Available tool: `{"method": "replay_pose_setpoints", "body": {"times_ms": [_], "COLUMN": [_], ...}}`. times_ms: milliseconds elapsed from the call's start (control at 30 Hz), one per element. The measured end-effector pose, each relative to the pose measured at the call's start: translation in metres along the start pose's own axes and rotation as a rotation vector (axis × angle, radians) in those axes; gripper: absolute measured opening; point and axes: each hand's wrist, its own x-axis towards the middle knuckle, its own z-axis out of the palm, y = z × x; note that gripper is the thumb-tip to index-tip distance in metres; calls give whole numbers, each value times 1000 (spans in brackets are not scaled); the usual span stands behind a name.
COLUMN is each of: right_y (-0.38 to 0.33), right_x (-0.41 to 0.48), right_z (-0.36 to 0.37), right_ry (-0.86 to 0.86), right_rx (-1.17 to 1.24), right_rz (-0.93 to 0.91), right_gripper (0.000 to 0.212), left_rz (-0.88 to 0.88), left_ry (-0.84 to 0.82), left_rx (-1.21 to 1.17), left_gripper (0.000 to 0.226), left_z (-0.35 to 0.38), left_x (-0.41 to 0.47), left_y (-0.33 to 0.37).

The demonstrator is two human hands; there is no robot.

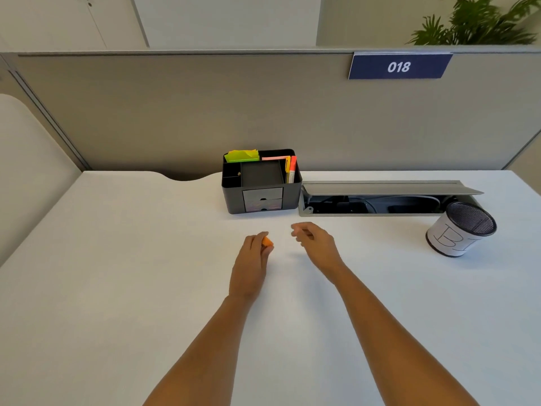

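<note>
One small orange object (267, 241), too hidden to name more exactly, sits just below the centre of the frame in the left hand (250, 265), whose fingers are curled round it so that only a corner shows past the knuckles. The right hand (317, 244) hovers just beside it to the right, apart from it, fingers loosely bent with the tips drawn toward the thumb; blur makes it impossible to tell whether they pinch anything. Both hands are above a white desk (117, 259). Just above them in the frame a black desk organiser (294, 197) stands at the desk's far edge, holding green sticky notes (242, 156) at its upper left, pink notes (273, 158) beside those, an orange marker (292, 168) upright at its right, and two small grey drawers (262, 199) in front. Touching its right side is a cable tray (380, 210) set into the desk with its grey flap (380, 189) raised. At the right, a mesh pen cup (461, 230) wrapped in white paper leans tilted by the tray's end. Behind runs a grey partition (175, 112) with a blue sign (399, 66) reading 018, and a green plant (483, 22) shows at the upper right.
</note>
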Motion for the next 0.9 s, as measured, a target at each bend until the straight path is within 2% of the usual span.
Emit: {"method": "replay_pose_setpoints", "body": {"times_ms": [67,267,367,500,600,733,900], "right_y": [-15,-33,-35,-36,-39,-41,-43], "right_x": [2,2,3,3,3,5,8], "right_z": [3,4,5,6,4,0,1], "right_ry": [-37,-118,-107,-96,-75,-43,32], "right_rx": [9,-184,-289,-417,-429,-464,-478], "right_rz": [6,-96,-117,-87,-70,-63,-29], "right_gripper": [31,32,33,39,41,45,43], "left_rz": [-23,-3,17,-62,-101,-47,-78], "left_ry": [-13,-32,-21,-32,-37,-51,-105], "left_rx": [-58,-184,-216,-292,-354,-282,-132], "left_gripper": [40,38,35,43,40,26,37], "left_z": [4,7,7,8,10,11,17], "left_x": [3,9,9,13,14,14,19], "left_y": [6,18,22,34,39,40,45]}}
